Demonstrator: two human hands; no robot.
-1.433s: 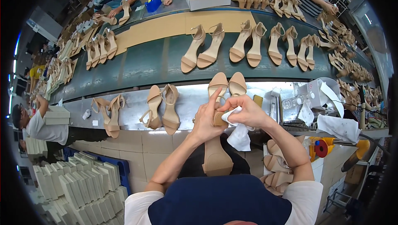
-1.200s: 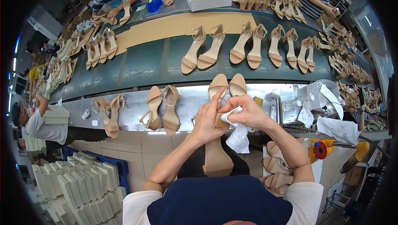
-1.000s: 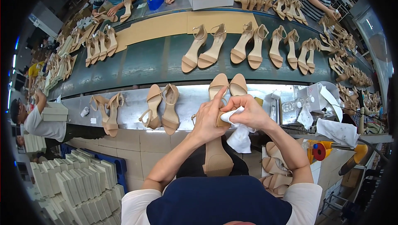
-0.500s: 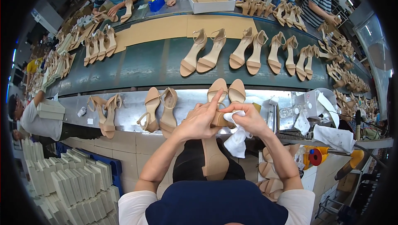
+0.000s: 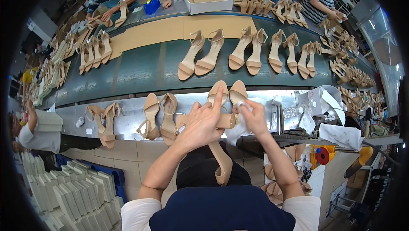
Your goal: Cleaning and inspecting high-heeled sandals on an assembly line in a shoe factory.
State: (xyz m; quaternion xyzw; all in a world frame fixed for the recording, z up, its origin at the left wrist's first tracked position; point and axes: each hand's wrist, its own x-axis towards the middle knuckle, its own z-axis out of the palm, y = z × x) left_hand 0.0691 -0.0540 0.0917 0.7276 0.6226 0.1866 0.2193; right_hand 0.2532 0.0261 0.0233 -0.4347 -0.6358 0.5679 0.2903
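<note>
My left hand (image 5: 201,123) is wrapped round a beige high-heeled sandal (image 5: 221,158), its index finger stretched out. The sandal's block heel (image 5: 226,121) points right, and its front part hangs down over my lap. Pinched in my right hand (image 5: 254,117) is a white cloth (image 5: 237,134), blurred by motion, close beside the heel's end. Whether cloth and heel touch, I cannot tell. Just beyond my hands a pair of matching sandals, one of them this beige sandal (image 5: 238,92), lies on the metal ledge (image 5: 264,99).
More sandals lie left on the ledge, including a beige sandal (image 5: 169,114). Across the green conveyor (image 5: 140,67) stand several pairs. At right are a clear bottle (image 5: 292,111) and a folded white cloth (image 5: 341,135). Stacked pale boxes (image 5: 76,188) fill the lower left. Co-workers stand at the far side.
The held sandal has rolled, so its front part now shows edge-on. The cloth and my right hand have shifted off the heel's side, baring more of it. The whole view has swung slightly.
</note>
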